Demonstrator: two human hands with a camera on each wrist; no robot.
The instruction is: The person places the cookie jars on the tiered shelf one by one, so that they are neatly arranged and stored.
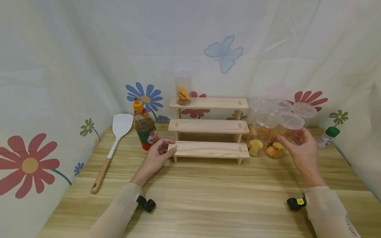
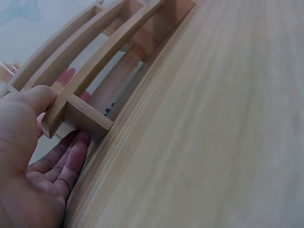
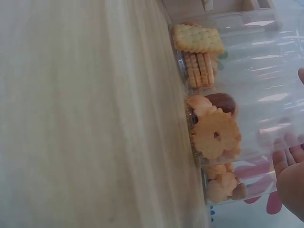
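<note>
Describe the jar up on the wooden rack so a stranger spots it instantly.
Find the pale wooden three-tier rack. Its top tier's left end holds a clear cylindrical jar with golden cookies inside. It stands alone, unlike the clear jars clustered right of the rack.

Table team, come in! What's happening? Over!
Left hand grips pale three-tiered wooden rack. Right hand around clear cylindrical plastic cookie jar. Neighbouring clear plastic jars crowd it. Over.
</note>
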